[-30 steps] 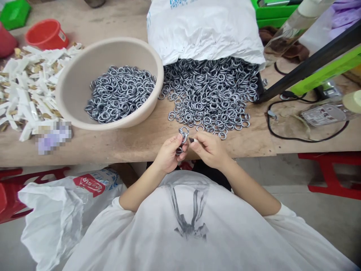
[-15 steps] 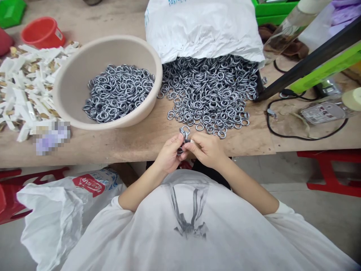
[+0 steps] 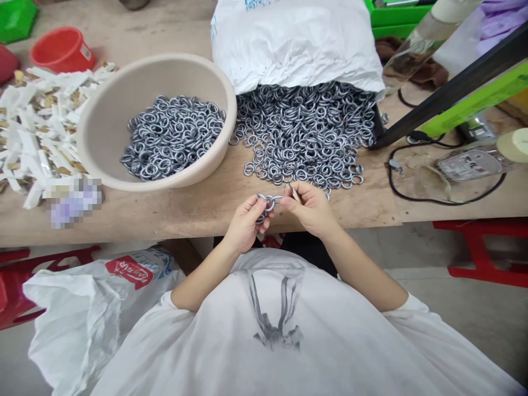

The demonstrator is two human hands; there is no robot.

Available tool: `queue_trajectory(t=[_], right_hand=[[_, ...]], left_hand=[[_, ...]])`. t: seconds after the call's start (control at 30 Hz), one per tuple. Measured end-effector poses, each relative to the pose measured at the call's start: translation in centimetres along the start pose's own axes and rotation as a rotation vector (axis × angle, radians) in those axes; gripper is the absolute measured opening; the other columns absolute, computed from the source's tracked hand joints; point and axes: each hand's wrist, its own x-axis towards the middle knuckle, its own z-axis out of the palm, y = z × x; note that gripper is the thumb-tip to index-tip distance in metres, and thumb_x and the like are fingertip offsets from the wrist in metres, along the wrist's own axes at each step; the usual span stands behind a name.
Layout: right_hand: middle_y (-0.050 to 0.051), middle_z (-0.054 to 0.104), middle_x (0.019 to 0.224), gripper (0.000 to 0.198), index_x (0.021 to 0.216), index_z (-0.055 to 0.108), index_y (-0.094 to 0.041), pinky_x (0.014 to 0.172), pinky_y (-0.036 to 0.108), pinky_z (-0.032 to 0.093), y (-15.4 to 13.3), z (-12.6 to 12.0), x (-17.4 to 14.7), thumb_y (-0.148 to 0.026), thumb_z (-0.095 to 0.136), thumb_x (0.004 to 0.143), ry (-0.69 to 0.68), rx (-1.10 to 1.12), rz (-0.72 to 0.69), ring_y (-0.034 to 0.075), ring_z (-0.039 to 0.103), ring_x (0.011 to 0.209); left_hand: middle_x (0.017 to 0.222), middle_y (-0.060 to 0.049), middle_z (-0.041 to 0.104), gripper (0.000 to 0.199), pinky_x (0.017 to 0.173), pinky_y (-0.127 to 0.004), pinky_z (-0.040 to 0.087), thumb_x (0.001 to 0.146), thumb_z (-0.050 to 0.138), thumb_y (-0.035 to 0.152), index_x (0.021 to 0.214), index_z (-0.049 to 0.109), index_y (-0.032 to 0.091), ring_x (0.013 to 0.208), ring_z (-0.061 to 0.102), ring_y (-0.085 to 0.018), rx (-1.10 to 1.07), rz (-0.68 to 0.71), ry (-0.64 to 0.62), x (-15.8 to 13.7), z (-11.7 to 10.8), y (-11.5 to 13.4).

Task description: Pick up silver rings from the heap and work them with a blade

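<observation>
My left hand is closed on several grey metal rings, bunched between thumb and fingers near the table's front edge. Just to its right, my right hand pinches one ring at the end of that bunch. A thin, pale-edged tool also lies in the right hand's fingers; its kind I cannot make out. A loose pile of the same rings spreads on the table beyond my hands, spilling from under a white sack.
A beige basin holding more rings stands left of the pile. White strips lie heaped at far left, near a red bowl. At right are a black post, a cable and a clear bottle.
My right hand has drawn slightly right and up, away from my left. A ring now spans the gap between them, and the tool's pale edge shows higher in my right hand.
</observation>
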Motion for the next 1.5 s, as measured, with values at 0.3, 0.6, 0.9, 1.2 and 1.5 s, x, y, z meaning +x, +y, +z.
queue_trajectory(t=[0.3, 0.6, 0.9, 1.2, 1.5], right_hand=[[0.001, 0.062, 0.075, 0.038, 0.08, 0.062, -0.024, 0.069, 0.033, 0.042, 1.1, -0.9, -0.3, -0.061, 0.06, 0.091, -0.043, -0.263, -0.311, 0.017, 0.054, 0.07], [0.002, 0.068, 0.081, 0.031, 0.087, 0.067, -0.024, 0.074, 0.035, 0.048, 0.9, 0.9, -0.9, -0.055, 0.071, 0.084, 0.162, -0.231, -0.229, 0.019, 0.061, 0.076], [0.002, 0.062, 0.071, 0.04, 0.084, 0.062, -0.023, 0.062, 0.031, 0.037, 0.8, 1.1, -2.3, -0.055, 0.045, 0.1, 0.019, -0.448, -0.281, 0.017, 0.056, 0.066], [0.002, 0.058, 0.066, 0.046, 0.078, 0.057, -0.022, 0.059, 0.03, 0.031, 0.3, 1.5, -2.7, -0.056, 0.038, 0.102, -0.034, -0.629, -0.31, 0.016, 0.051, 0.062], [0.0, 0.05, 0.061, 0.047, 0.068, 0.046, -0.023, 0.059, 0.03, 0.029, 1.5, 1.2, -2.1, -0.055, 0.042, 0.101, 0.074, -0.555, -0.261, 0.015, 0.045, 0.059]], left_hand=[[0.071, -0.001, 0.066, 0.043, 0.037, -0.014, 0.029, 0.068, 0.087, 0.042, 0.087, 0.061, 0.013, 0.043, 0.047, -0.003, -0.113, -0.187, -0.122, -0.1, 0.4, 0.9], [0.061, 0.006, 0.058, 0.042, 0.04, -0.013, 0.032, 0.066, 0.088, 0.041, 0.082, 0.057, 0.017, 0.044, 0.045, -0.002, -0.114, -0.043, 0.026, 0.0, 1.3, 0.0], [0.064, 0.007, 0.058, 0.044, 0.041, -0.012, 0.034, 0.065, 0.089, 0.037, 0.08, 0.053, 0.017, 0.046, 0.046, -0.001, -0.247, 0.009, 0.109, -0.1, 1.5, -0.1], [0.063, 0.008, 0.054, 0.04, 0.043, -0.012, 0.035, 0.069, 0.088, 0.036, 0.08, 0.053, 0.018, 0.048, 0.045, -0.002, -0.274, -0.001, 0.097, -0.7, 2.2, -0.2], [0.063, 0.007, 0.054, 0.041, 0.044, -0.013, 0.035, 0.067, 0.088, 0.032, 0.081, 0.053, 0.018, 0.049, 0.045, -0.002, -0.259, 0.011, 0.033, -0.9, 1.6, -0.4]])
